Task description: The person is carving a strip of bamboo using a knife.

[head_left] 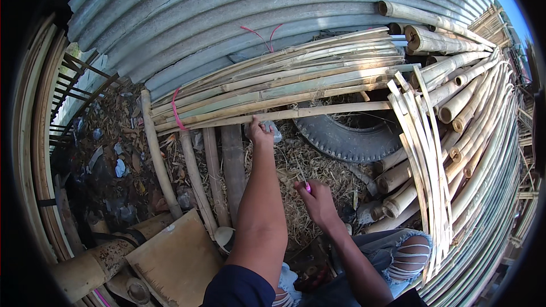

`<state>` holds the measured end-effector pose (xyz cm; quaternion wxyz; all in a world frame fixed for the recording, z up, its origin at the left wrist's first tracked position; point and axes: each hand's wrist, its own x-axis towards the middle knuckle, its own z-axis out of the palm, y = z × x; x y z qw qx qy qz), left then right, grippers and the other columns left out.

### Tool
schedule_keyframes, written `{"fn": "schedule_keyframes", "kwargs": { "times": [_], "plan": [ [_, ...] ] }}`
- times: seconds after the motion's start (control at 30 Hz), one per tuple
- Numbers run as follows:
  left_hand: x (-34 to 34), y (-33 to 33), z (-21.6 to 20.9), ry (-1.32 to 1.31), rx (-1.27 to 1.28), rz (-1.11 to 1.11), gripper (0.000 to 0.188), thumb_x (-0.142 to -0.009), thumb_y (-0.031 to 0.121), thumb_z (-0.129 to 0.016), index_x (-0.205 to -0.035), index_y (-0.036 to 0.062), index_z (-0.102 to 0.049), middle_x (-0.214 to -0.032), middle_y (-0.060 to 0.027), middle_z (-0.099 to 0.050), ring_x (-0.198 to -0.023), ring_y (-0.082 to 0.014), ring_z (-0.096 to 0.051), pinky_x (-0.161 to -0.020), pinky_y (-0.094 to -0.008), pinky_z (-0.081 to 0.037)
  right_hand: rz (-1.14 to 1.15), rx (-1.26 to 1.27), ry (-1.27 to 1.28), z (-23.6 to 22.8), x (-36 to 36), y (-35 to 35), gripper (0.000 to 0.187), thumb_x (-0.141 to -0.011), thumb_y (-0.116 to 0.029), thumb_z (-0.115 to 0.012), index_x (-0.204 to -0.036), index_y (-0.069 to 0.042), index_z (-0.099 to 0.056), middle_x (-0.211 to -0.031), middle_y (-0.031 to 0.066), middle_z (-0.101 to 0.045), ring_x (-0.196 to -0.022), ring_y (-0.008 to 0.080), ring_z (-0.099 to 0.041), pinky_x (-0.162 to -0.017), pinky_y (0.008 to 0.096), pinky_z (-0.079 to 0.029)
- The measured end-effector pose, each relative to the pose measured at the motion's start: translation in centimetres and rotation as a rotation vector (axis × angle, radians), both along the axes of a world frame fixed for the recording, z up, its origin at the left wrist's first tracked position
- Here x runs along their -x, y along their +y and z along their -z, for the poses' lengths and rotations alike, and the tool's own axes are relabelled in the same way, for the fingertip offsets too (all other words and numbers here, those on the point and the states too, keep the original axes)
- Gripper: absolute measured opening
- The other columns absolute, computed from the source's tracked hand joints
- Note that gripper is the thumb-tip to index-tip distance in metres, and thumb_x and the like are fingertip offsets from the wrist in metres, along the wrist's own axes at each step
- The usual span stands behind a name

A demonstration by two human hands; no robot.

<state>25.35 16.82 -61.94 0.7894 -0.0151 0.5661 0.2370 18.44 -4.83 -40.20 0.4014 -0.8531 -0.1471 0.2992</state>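
My left hand point(261, 132) reaches forward with its fingers closed at the near edge of a long split bamboo strip point(318, 112). This strip lies along the near side of a bundle of bamboo strips point(284, 86), which a pink tie point(177, 111) circles near its left end. Lower and to the right, my right hand point(319, 204) is closed around the pink handle of a slim tool point(307, 187). A thin, blade-like part points up from its handle, too fine to identify surely. Open space separates the tool from the strip.
A black tyre point(341, 139) lies under the bundle's right side. Other split strips point(418, 153) lean beside my right knee. Stacked bamboo poles point(466, 108) fill the right side. Corrugated sheeting point(239, 5) stands behind. A wooden board point(176, 261) rests at lower left, above littered ground.
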Motion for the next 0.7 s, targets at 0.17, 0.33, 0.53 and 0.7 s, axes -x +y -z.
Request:
{"fn": "schedule_keyframes", "kwargs": {
  "times": [0.17, 0.33, 0.53, 0.7],
  "plan": [
    [-1.3, -0.7, -1.2, 0.054, 0.033, 0.021, 0.026, -0.078, 0.042, -0.067, -0.077, 0.0229, -0.049, -0.068, 0.0091, -0.036, -0.058, -0.0072, -0.034, -0.069, -0.0339, -0.034, 0.009, 0.028, -0.013, 0.0, -0.3, -0.3, 0.041, -0.087, -0.03, -0.056, -0.068, 0.006, -0.052, -0.058, 0.0222, -0.05, -0.055, 0.0387, -0.05, -0.055, 0.0429, -0.039],
    [-0.2, 0.7, -0.9, 0.107, -0.055, 0.134, 0.015, -0.076, 0.029, -0.064, -0.085, 0.0223, -0.054, -0.074, 0.0054, -0.038, -0.065, -0.0089, -0.035, -0.067, -0.0324, -0.031, -0.018, 0.031, -0.02, -0.6, -0.8, -0.4, 0.041, -0.087, -0.03, -0.055, -0.069, 0.007, -0.053, -0.062, 0.0236, -0.053, -0.059, 0.0407, -0.052, -0.057, 0.0439, -0.04],
    [0.4, 3.9, 1.3, 0.338, -0.309, 0.494, 0.015, -0.078, 0.028, -0.058, -0.087, 0.0175, -0.052, -0.074, 0.0016, -0.037, -0.068, -0.0124, -0.037, -0.064, -0.0384, -0.031, 0.015, -0.002, -0.015, -0.4, -1.4, -1.1, 0.041, -0.087, -0.03, -0.054, -0.071, 0.007, -0.053, -0.064, 0.0251, -0.054, -0.064, 0.0413, -0.055, -0.06, 0.0447, -0.042],
    [-3.4, 1.8, -1.8, 0.39, 0.002, 0.278, 0.015, -0.082, 0.026, -0.043, -0.088, 0.0146, -0.05, -0.081, -0.0007, -0.043, -0.073, -0.0186, -0.037, -0.061, -0.0413, -0.029, 0.016, 0.066, -0.109, 0.5, -2.5, -3.9, 0.039, -0.087, -0.03, -0.054, -0.071, 0.006, -0.055, -0.064, 0.025, -0.055, -0.066, 0.0428, -0.055, -0.061, 0.0458, -0.043]
  ]
}}
